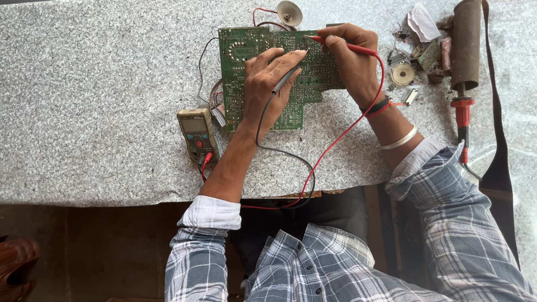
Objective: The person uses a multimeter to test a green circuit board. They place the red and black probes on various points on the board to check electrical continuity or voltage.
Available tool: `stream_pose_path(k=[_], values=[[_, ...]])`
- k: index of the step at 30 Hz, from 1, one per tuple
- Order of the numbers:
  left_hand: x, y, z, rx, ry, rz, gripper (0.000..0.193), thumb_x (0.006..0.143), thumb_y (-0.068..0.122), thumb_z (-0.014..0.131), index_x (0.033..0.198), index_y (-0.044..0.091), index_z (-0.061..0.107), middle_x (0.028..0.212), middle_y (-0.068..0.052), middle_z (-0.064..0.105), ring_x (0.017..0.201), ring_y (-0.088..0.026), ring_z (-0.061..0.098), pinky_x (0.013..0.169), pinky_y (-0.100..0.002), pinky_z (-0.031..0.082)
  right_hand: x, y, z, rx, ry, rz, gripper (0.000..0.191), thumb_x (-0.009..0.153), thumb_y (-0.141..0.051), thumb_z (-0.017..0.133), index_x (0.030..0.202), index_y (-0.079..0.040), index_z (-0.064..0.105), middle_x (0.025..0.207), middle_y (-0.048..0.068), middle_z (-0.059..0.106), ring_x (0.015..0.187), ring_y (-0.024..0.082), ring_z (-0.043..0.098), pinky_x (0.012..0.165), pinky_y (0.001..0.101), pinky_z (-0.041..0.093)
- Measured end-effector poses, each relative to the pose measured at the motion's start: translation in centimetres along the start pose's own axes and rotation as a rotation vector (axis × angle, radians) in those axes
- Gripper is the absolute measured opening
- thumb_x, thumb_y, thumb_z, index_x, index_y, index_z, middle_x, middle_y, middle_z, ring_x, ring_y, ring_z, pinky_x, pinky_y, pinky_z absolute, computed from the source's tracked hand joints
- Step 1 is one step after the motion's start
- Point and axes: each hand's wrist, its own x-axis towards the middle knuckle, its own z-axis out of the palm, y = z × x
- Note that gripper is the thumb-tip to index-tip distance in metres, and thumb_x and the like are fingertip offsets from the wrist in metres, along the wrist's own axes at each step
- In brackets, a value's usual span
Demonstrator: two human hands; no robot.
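A green circuit board lies solder side up on the speckled grey table. My left hand rests on the board and grips a black test probe, its tip pointing at the board's upper middle. My right hand pinches a red test probe, whose metal tip touches the board near the top edge. Black and red leads loop over the table edge back to a small grey multimeter lying left of the board.
A small round speaker on wires sits behind the board. To the right lie loose electronic parts, a crumpled paper scrap, a rusty cylinder and a red-handled soldering iron. A black strap runs down the far right.
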Motion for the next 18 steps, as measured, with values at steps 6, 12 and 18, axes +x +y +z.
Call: stream_pose_path(k=[6,12,18], values=[[0.35,0.28,-0.41,-0.011,0.003,0.011,0.029,0.103,0.026,0.07,0.132,0.022,0.07,0.127,0.004,0.075,0.124,-0.02,0.062,0.106,-0.037,0.041,-0.02,-0.49,-0.02,-0.058,0.027,0.043,0.022,0.1,-0.004,0.059,0.112,0.005,0.076,0.099,0.011,0.077,0.088,0.01,0.069,0.081,0.024,0.056],[0.65,0.42,-0.54,-0.021,0.004,0.003,0.028,0.102,0.027,0.07,0.129,0.021,0.072,0.124,0.005,0.076,0.117,-0.02,0.063,0.102,-0.037,0.042,0.15,-0.75,0.14,-0.039,0.035,0.068,0.022,0.1,-0.006,0.061,0.112,0.004,0.076,0.099,0.009,0.078,0.088,0.009,0.068,0.081,0.0238,0.056],[0.79,0.48,-0.55,-0.038,0.011,0.007,0.029,0.101,0.026,0.07,0.129,0.019,0.072,0.123,0.003,0.076,0.116,-0.02,0.062,0.101,-0.037,0.043,0.21,-0.5,0.08,-0.054,0.046,0.101,0.022,0.098,-0.006,0.061,0.112,0.004,0.076,0.099,0.01,0.078,0.088,0.009,0.067,0.081,0.0236,0.056]])
